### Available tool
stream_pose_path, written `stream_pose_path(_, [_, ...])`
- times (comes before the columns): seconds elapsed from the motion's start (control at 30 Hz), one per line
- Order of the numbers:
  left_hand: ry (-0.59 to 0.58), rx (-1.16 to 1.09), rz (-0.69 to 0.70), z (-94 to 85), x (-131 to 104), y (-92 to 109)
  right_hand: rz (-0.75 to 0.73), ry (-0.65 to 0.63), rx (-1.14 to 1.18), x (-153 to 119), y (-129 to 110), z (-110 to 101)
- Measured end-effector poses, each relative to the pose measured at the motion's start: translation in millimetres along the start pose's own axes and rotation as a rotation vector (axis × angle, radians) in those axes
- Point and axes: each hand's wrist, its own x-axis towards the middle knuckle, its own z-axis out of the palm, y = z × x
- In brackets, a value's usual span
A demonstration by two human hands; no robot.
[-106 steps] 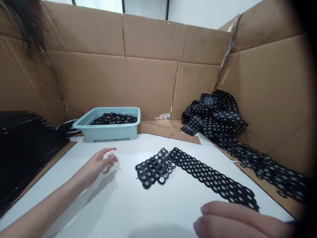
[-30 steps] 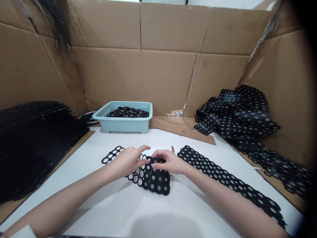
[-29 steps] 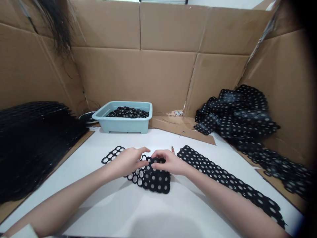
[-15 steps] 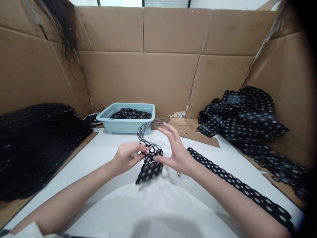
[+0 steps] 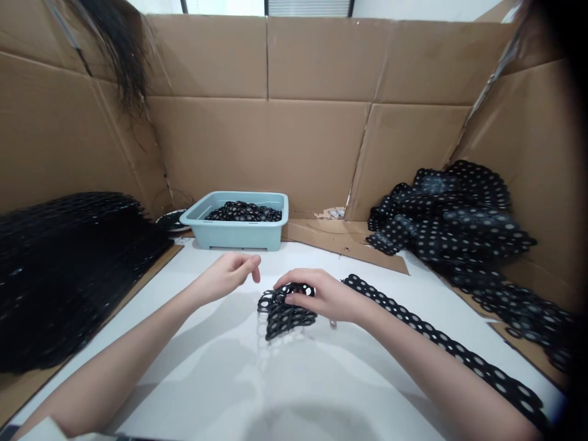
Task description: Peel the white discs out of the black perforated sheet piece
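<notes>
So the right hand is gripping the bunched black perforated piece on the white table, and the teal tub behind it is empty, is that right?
Not quite. In the head view the teal tub is not empty: it holds a heap of small black rings. The rest stands: the right hand grips the bunched black perforated piece on the white table.

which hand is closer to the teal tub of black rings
Left. The left hand hovers over the white table just in front of the teal tub; the right hand sits farther forward and right, gripping the crumpled black perforated sheet.
</notes>
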Motion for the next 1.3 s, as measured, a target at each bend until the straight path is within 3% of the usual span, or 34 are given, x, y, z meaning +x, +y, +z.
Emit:
stream_pose_path(0.13, [-0.417,-0.090,0.003,3.7,-3,-9,-0.042,-0.025,-0.150,5,-2,-8])
stream_pose_path(0.2, [-0.493,-0.134,0.027,8.7,-5,-8,-0.051,-0.012,-0.127,9,-2,-10])
stream_pose_path(0.27, [-0.415,-0.153,-0.014,14.3,-7,-5,-0.055,0.016,-0.085,12,-1,-13])
stream_pose_path(0.4, [-0.058,-0.104,-0.074,21.9,-8,3,-0.006,-0.025,0.009,16,6,-17])
stream_pose_path(0.43, [-0.044,-0.110,-0.089,23.0,-9,5,0.005,-0.063,0.035,16,8,-17])
stream_pose_path(0.57, [-0.194,-0.271,-0.225,30.2,-10,1,0.023,-0.146,0.043,20,17,-15])
stream_pose_path(0.63, [-0.172,-0.385,-0.248,36.3,-10,-4,0.043,-0.035,-0.075,22,18,-11])
stream_pose_path(0.77, [-0.030,-0.657,-0.284,46.9,-7,-14,0.071,0.414,-0.484,22,11,3])
stream_pose_path(0.8, [-0.002,-0.693,-0.292,48.5,-6,-15,0.102,0.440,-0.499,21,9,7])
stream_pose_path(1.0, [0.093,-0.695,-0.242,57.9,-10,-11,0.430,0.167,-0.038,15,4,29])
stream_pose_path(1.17, [0.146,-0.778,-0.201,69.6,-11,-12,0.472,0.156,0.464,19,11,42])
stream_pose_path(1.3, [0.292,-0.900,-0.253,71.4,-5,-21,0.485,0.229,0.570,23,22,44])
